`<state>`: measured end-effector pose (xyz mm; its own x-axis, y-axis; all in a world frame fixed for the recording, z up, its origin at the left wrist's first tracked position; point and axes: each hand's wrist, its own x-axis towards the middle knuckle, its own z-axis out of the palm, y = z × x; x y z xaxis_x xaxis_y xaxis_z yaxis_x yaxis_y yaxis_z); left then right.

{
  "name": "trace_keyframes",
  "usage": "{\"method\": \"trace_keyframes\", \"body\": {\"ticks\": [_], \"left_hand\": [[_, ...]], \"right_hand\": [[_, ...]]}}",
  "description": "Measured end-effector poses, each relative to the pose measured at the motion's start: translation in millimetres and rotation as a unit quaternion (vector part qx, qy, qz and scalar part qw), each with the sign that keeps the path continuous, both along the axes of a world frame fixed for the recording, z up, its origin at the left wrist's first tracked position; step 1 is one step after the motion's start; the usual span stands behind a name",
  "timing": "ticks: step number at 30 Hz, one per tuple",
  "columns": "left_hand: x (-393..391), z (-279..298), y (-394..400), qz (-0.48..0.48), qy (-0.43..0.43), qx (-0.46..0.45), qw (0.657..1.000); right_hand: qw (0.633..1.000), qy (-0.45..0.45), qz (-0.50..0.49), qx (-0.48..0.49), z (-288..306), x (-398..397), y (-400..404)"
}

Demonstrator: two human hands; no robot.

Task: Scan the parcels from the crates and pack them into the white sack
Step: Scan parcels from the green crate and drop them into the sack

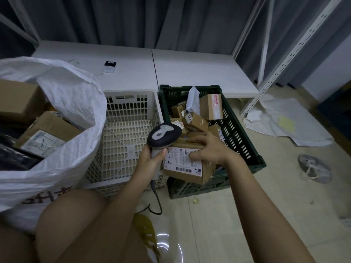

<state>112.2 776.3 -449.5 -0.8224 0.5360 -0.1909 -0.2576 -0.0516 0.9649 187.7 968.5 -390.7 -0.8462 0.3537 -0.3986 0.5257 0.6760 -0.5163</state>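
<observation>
My left hand [150, 158] grips the scanner [163, 135]; my right hand [207, 149] clutches a labelled parcel [187, 166] over the green crate [245, 149] of boxes. The white crate [121, 137] holds nothing; the white sack [72, 103] holds boxes.

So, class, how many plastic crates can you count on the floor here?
2. The white crate sits beside the white sack; the dark green crate, holding parcels, stands to its right. Others may lie out of view.

The sack [57, 103] lies at nine o'clock, boxes [47, 133] inside. The slotted crate [125, 118] sits beside it; the parcel-filled crate [237, 126] at two o'clock. A table [190, 71] stands behind at twelve.
</observation>
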Motion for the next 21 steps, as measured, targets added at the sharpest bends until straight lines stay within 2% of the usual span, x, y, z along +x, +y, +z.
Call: {"method": "trace_keyframes", "body": {"ticks": [4, 8, 10, 12, 14, 17, 21], "left_hand": [[-2.8, 3.6, 4.5, -0.021, 0.006, 0.006, 1.000], [-9.0, 1.6, 4.0, -0.055, 0.024, -0.023, 0.998], [-11.7, -1.8, 1.6, -0.048, 0.017, -0.033, 0.998], [-14.0, -4.5, -0.4, -0.039, 0.010, -0.040, 0.998], [-15.7, -7.1, -2.5, -0.036, 0.012, -0.047, 0.998], [-16.6, -10.1, -5.1, -0.037, 0.016, -0.057, 0.998], [-14.6, -6.6, -6.1, 0.000, -0.006, -0.036, 0.999]], "right_hand": [[0.999, -0.015, 0.033, -0.009, -10.9, 4.2, -2.6], [0.993, 0.108, -0.035, -0.038, -26.9, 13.3, -10.0], [0.976, 0.168, -0.103, -0.087, -37.7, 21.9, -15.8], [0.948, 0.208, -0.161, -0.179, -53.7, 33.1, -23.3], [0.924, 0.207, -0.180, -0.266, -69.5, 44.8, -33.1], [0.922, 0.211, -0.170, -0.278, -88.1, 59.0, -46.6], [0.874, 0.291, -0.292, -0.258, -65.6, 48.8, -50.7]]}}
